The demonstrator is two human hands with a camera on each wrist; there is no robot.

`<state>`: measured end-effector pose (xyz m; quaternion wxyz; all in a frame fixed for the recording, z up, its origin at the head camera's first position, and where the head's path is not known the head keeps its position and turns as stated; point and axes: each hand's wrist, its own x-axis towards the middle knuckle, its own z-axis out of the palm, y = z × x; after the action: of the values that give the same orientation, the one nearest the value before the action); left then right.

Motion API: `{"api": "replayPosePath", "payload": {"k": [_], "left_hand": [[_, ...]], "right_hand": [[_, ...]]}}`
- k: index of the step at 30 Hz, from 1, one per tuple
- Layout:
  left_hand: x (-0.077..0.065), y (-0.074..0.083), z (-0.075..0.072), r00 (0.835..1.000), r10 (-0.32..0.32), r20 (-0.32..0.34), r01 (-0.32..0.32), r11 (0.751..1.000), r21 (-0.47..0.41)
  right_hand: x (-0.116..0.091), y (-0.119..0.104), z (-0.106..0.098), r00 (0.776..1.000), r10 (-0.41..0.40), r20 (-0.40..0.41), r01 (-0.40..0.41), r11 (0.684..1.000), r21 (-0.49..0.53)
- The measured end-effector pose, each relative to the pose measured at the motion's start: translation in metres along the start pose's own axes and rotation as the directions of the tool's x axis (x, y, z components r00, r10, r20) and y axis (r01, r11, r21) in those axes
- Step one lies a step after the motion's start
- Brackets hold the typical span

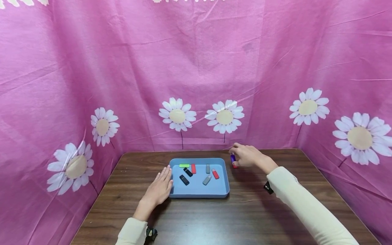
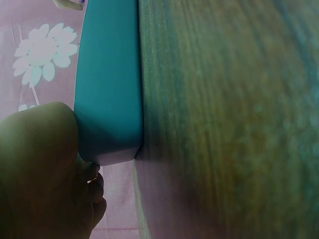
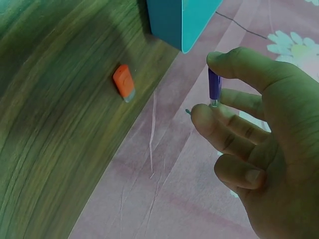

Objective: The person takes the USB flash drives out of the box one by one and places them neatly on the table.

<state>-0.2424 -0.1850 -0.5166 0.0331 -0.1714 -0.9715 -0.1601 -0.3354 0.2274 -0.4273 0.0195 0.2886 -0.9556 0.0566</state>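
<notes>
My right hand (image 1: 248,156) pinches a purple USB stick (image 3: 214,85) between thumb and fingertips, its metal plug pointing down in the right wrist view. Below it, a red-orange USB stick (image 3: 124,81) lies on the table, to the right of the tray. The blue tray (image 1: 199,196) holds several USB sticks: a green one (image 1: 184,165), a red one (image 1: 193,168) and a black one (image 1: 184,180) among them. Against the tray's left wall rests my left hand (image 1: 158,188), its fingers straight.
Also in the tray lie a second black stick (image 1: 188,172), two grey sticks (image 1: 207,180) and another red stick (image 1: 215,174). The brown wooden table (image 1: 196,221) is bordered behind and at the sides by a pink flowered cloth (image 1: 196,68).
</notes>
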Motion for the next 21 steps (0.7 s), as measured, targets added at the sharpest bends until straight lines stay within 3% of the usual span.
{"api": "replayPosePath", "payload": {"k": [7, 21], "left_hand": [[-0.001, -0.002, 0.0, 1.0, 0.0, 0.008, 0.0, 1.0, -0.003], [-0.002, -0.003, 0.002, 0.998, 0.042, -0.05, -0.046, 0.996, -0.078]], "right_hand": [[-0.005, 0.006, -0.001, 1.0, 0.014, -0.001, -0.014, 1.0, 0.003], [-0.015, 0.023, 0.003, 0.999, 0.004, -0.044, -0.006, 1.0, -0.028]]}}
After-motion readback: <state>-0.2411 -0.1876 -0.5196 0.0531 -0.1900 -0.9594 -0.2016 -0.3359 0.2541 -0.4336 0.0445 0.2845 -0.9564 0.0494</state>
